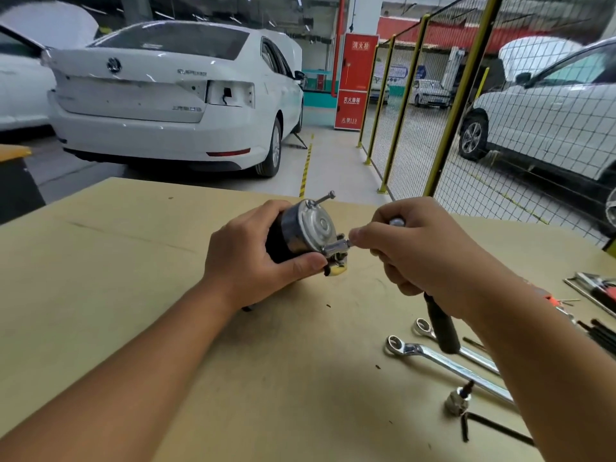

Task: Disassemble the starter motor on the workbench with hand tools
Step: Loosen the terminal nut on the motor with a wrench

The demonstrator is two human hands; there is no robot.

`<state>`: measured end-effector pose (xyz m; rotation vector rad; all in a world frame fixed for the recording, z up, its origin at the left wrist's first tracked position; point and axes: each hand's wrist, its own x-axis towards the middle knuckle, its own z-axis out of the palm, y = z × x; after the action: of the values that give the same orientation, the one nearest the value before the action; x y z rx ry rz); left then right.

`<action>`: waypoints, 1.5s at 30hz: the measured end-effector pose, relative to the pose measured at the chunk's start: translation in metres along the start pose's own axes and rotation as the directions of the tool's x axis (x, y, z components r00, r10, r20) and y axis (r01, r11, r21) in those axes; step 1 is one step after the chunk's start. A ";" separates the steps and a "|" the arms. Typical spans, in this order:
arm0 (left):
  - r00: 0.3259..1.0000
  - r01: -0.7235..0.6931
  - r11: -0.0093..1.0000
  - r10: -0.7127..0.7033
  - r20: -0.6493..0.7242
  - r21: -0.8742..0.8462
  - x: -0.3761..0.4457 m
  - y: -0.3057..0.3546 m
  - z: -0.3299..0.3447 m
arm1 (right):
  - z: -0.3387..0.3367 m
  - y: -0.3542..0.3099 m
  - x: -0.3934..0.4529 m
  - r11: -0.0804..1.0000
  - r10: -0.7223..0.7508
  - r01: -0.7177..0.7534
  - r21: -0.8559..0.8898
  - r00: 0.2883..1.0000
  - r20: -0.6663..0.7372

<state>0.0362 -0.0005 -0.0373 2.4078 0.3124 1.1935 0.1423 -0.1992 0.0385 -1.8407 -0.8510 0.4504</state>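
**Both hands on the starter motor at mid-frame**

Two bare forearms rise from the bottom edge of the frame, meeting above the tan workbench [140, 261]. At centre, the left hand [253, 258] wraps the starter motor [300, 233], thumb below and fingers curled over its dark body, clamped firmly on it and lifting it just off the board. The motor shows a black cylindrical casing and a round silver end cap facing the camera; a long through-bolt [321, 198] sticks out at its upper edge, partly withdrawn. A yellowish piece hangs under the cap, too small to identify.

The right hand [423, 251] closes around a ratchet handle [440, 328], its black grip jutting down below the palm, while the fingertips pinch the chrome socket [336, 246] seated at the cap's lower right. The ratchet head is mostly hidden inside the fist.

At lower right lie two ring spanners [446, 361], a loose socket [456, 400] and a black hex key [493, 426]; further tools are cut off by the right edge.
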 end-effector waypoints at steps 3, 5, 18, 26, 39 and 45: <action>1.000 -0.009 1.000 0.009 0.004 0.011 0.000 -0.001 0.001 | 0.001 -0.003 -0.001 0.994 0.106 -0.106 0.025 0.994 0.006; 1.000 -0.013 1.000 0.013 0.009 0.022 0.000 -0.002 0.002 | 0.000 -0.006 -0.001 0.991 0.134 -0.134 0.000 0.991 0.010; 1.000 -0.004 1.000 0.004 0.012 -0.011 0.001 -0.004 0.000 | 0.004 -0.001 0.004 0.990 0.140 -0.141 -0.007 0.988 -0.056; 0.999 -0.002 0.999 0.003 0.040 -0.045 0.003 -0.006 -0.002 | 0.000 0.002 0.001 0.954 -0.127 0.125 -0.272 0.992 0.008; 0.999 -0.015 0.998 0.019 0.051 -0.067 0.003 -0.009 -0.003 | -0.011 0.002 0.000 0.665 -0.356 0.378 -0.643 0.918 0.172; 0.998 -0.007 0.998 0.011 0.059 -0.069 0.004 -0.008 -0.004 | -0.001 0.003 0.006 0.627 -0.384 0.324 -0.709 0.920 0.081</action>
<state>0.0353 0.0095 -0.0365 2.3821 0.2382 1.1152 0.1487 -0.1960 0.0362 -2.2780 -1.4431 -0.2695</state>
